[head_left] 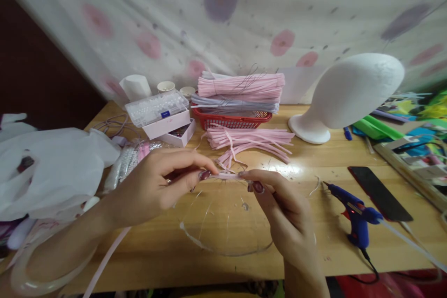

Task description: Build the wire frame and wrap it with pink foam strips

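Observation:
My left hand (159, 186) and my right hand (282, 205) meet above the wooden table (244, 223). Both pinch the ends of a short pale pink strip (226, 175) between thumb and fingers. Under the hands lies a thin clear hoop (223, 249) with fine strands of dried glue around it. A long pink strip (104, 258) runs down from the left hand toward the table's front edge. A loose pile of pink strips (249, 142) lies just beyond the hands.
A red basket (230, 121) holds pink and grey strip bundles (240, 86). A white foam head (349, 93) stands at the right, a blue glue gun (354, 216) and black card (380, 193) nearer. A bead box (157, 109) and white plastic bags (52, 163) lie left.

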Tool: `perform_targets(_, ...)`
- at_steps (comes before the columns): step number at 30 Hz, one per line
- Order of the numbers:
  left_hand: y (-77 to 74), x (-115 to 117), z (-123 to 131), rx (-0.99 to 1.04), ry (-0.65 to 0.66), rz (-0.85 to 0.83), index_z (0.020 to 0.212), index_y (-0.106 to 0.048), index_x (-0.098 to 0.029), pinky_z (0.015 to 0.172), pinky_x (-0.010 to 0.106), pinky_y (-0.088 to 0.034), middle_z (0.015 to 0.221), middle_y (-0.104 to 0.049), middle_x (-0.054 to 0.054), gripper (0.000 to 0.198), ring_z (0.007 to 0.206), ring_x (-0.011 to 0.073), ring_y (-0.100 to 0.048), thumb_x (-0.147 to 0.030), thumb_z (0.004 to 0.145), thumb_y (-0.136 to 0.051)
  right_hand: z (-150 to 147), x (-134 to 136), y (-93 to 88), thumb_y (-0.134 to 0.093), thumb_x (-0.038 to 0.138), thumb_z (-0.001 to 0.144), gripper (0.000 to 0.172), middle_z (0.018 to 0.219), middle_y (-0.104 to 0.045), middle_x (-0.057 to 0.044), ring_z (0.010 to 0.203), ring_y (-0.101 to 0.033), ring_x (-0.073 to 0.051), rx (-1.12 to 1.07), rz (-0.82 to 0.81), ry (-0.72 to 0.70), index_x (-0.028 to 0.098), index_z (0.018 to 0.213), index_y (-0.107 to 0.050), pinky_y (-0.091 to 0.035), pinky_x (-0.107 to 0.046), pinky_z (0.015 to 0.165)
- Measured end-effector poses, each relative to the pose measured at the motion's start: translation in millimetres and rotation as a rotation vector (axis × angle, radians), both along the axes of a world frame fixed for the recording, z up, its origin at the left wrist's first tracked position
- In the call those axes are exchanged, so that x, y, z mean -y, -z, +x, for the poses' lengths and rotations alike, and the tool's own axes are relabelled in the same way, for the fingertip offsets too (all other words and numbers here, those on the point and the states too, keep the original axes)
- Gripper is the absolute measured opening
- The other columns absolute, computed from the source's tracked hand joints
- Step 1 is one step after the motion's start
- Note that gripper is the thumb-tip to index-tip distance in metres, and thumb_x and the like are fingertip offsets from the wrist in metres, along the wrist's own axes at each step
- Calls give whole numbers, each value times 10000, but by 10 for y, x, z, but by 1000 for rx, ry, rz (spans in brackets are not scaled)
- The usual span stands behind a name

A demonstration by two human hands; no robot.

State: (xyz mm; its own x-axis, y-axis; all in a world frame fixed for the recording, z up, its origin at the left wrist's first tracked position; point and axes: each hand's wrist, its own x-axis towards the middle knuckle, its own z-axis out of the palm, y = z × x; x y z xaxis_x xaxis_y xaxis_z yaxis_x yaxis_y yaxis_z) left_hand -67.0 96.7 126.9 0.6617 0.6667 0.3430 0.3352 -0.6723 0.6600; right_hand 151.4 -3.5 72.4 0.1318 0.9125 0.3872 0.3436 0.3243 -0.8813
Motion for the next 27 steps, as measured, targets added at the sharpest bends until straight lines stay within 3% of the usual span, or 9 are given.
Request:
perform_targets(4,1,4,13,-16,-22,-50,957,-736,-277,510,159,-377,682,-645,-75,271,566,65,-512,-103,900,-537,-3,-5,29,-515,225,1016,278,970,-713,49,822,-607,-113,-32,-1,-3,394,1168,-675,-486,-225,727)
perform_targets(8,0,15,21,-13,-42,-101,949,-740,-267,463,164,-348,661,-623,-72,246,525,66,-480,-137,906,-535,4,-7,40,-484,217,1028,322,919,-705,53,782,-597,-115,-22,14,-41,418,1194,-674,-468,-236,676)
perform_targets(16,-28,52,17,-20,-28,-57,955,-733,-270,471,145,-343,638,-588,-86,266,528,52,-479,-98,898,-538,-8,17,6,-483,261,1032,277,827,-649,39,725,-569,-117,-27,-19,-23,402,1166,-680,-425,-245,595)
perform_targets(27,-6,60,13,0,-10,26,958,-717,-270,523,140,-372,699,-641,-94,267,586,43,-520,-75,899,-543,-10,19,18,-509,257,1023,256,882,-650,38,774,-560,-113,-96,-30,-21,387,1180,-665,-457,-245,685)
